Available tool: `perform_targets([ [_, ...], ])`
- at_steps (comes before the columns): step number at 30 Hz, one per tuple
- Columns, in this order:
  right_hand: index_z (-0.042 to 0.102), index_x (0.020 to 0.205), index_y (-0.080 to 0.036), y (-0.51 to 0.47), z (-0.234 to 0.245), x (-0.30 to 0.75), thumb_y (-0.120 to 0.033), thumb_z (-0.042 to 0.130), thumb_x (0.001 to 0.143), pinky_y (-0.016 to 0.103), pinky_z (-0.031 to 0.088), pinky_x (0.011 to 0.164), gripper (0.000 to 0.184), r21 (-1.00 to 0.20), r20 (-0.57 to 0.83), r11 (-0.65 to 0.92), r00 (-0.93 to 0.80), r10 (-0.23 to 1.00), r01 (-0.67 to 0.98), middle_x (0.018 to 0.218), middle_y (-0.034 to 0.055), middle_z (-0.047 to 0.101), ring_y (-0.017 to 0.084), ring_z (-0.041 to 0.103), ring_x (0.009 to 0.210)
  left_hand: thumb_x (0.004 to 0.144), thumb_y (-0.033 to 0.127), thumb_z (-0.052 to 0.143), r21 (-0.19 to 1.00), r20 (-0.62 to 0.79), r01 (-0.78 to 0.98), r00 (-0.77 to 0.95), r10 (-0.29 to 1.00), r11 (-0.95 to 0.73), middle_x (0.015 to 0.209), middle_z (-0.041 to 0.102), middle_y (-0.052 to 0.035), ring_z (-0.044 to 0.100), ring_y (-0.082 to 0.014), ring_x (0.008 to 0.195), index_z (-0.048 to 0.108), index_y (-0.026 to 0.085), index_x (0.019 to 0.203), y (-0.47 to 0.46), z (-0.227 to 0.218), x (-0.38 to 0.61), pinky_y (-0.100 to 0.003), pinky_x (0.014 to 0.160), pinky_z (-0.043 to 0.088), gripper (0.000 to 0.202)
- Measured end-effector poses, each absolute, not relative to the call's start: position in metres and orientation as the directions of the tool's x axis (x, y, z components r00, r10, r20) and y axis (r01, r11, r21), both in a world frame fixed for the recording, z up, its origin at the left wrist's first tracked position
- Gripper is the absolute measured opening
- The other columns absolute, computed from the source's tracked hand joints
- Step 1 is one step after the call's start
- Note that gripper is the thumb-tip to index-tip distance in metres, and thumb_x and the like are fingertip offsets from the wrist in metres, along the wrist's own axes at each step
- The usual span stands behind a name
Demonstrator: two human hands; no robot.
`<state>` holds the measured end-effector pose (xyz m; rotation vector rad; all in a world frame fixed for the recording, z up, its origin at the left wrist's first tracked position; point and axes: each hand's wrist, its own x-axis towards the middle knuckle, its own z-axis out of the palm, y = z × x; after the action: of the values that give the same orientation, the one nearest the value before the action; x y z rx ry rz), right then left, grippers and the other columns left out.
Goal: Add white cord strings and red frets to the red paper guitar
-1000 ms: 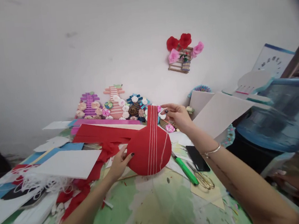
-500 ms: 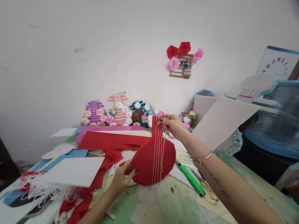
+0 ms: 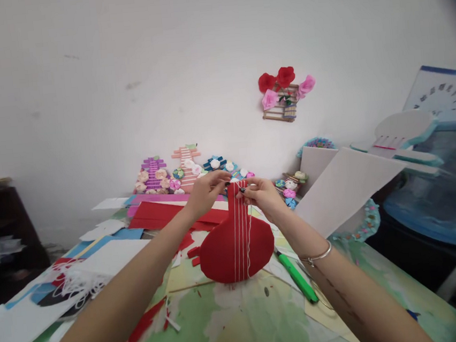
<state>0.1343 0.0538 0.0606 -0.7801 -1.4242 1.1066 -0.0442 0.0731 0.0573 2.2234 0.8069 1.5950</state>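
Observation:
A red paper lute (image 3: 222, 249) stands roughly upright over the table, with a round body and a narrow neck. White strings (image 3: 237, 234) run down its front, and one of them hangs wavy and loose on the right. At the neck's top left edge, my left hand (image 3: 209, 194) is closed, its fingertips pinching there; whether a string lies between them I cannot make out. My right hand (image 3: 263, 195) pinches the neck's right side just below the top, thumb over the strings. Small red strips (image 3: 195, 256) lie left of the lute's body.
A green utility knife (image 3: 298, 277) and scissors (image 3: 323, 293) lie to the right. Red card sheets (image 3: 155, 215), white boards (image 3: 115, 257) and tangled white string (image 3: 80, 284) cover the left. Finished paper lutes (image 3: 187, 161) stand along the wall. Big white panels (image 3: 348, 186) lean at right.
My left hand has left the lute's round body and risen to the top of the neck, beside my right hand. The right hand keeps its pinch there. The view has shifted slightly.

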Motion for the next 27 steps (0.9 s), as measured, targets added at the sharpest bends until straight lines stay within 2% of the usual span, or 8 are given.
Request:
perform_targets([
  [3, 0.057, 0.083, -0.016, 0.053, 0.058, 0.135, -0.019, 0.067, 0.056, 0.023, 0.038, 0.046, 0.028, -0.929, 0.363, 0.345, -0.156, 0.919, -0.134, 0.057, -0.0010, 0.067, 0.008, 0.049, 0.041, 0.080, 0.020, 0.053, 0.489, 0.773, 0.323, 0.270, 0.574, -0.810, 0.087, 0.070, -0.0073, 0.068, -0.0177, 0.075, 0.069, 0.014, 0.090, 0.073, 0.063, -0.041, -0.029, 0.069, 0.056, 0.020],
  [10, 0.045, 0.103, -0.020, 0.039, 0.058, 0.122, -0.011, 0.062, 0.058, 0.026, 0.047, 0.051, 0.049, -0.919, 0.326, 0.293, -0.090, 0.941, -0.263, 0.055, -0.0048, 0.067, 0.011, 0.053, 0.041, 0.075, 0.016, 0.055, 0.528, 0.749, 0.315, 0.266, 0.607, -0.789, 0.081, 0.073, -0.0057, 0.070, -0.0171, 0.069, 0.070, 0.015, 0.092, 0.066, 0.065, -0.042, -0.028, 0.068, 0.057, 0.023],
  [15, 0.041, 0.109, -0.019, 0.030, 0.061, 0.111, -0.009, 0.059, 0.060, 0.026, 0.048, 0.048, 0.053, -0.922, 0.326, 0.305, -0.053, 0.944, -0.241, 0.053, -0.0059, 0.065, 0.011, 0.052, 0.037, 0.079, 0.017, 0.053, 0.464, 0.769, 0.386, 0.271, 0.578, -0.798, 0.080, 0.074, -0.0042, 0.069, -0.0151, 0.066, 0.072, 0.016, 0.091, 0.060, 0.069, -0.043, -0.024, 0.065, 0.055, 0.023],
  [20, 0.041, 0.109, -0.019, 0.028, 0.061, 0.107, -0.009, 0.056, 0.061, 0.023, 0.046, 0.043, 0.051, -0.927, 0.345, 0.327, -0.075, 0.936, -0.185, 0.053, -0.0052, 0.066, 0.010, 0.051, 0.035, 0.081, 0.025, 0.055, 0.546, 0.700, 0.378, 0.284, 0.655, -0.748, 0.077, 0.073, -0.0059, 0.069, -0.0166, 0.062, 0.071, 0.013, 0.094, 0.055, 0.075, -0.040, -0.024, 0.060, 0.054, 0.024],
  [23, 0.041, 0.107, -0.020, 0.027, 0.061, 0.107, -0.010, 0.056, 0.060, 0.023, 0.045, 0.041, 0.050, -0.923, 0.359, 0.344, -0.067, 0.931, -0.175, 0.051, -0.0068, 0.064, 0.010, 0.050, 0.034, 0.080, 0.028, 0.058, 0.596, 0.663, 0.314, 0.326, 0.673, -0.739, 0.068, 0.072, -0.0048, 0.068, -0.0165, 0.057, 0.073, 0.013, 0.087, 0.054, 0.078, -0.038, -0.024, 0.057, 0.054, 0.022],
  [27, 0.041, 0.104, -0.020, 0.028, 0.061, 0.108, -0.013, 0.058, 0.060, 0.024, 0.045, 0.041, 0.048, -0.920, 0.358, 0.341, -0.064, 0.931, -0.192, 0.050, -0.0083, 0.063, 0.010, 0.048, 0.032, 0.075, 0.024, 0.062, 0.586, 0.670, 0.296, 0.348, 0.656, -0.755, 0.062, 0.071, -0.0034, 0.066, -0.0151, 0.055, 0.073, 0.014, 0.080, 0.054, 0.079, -0.037, -0.023, 0.056, 0.053, 0.016],
])
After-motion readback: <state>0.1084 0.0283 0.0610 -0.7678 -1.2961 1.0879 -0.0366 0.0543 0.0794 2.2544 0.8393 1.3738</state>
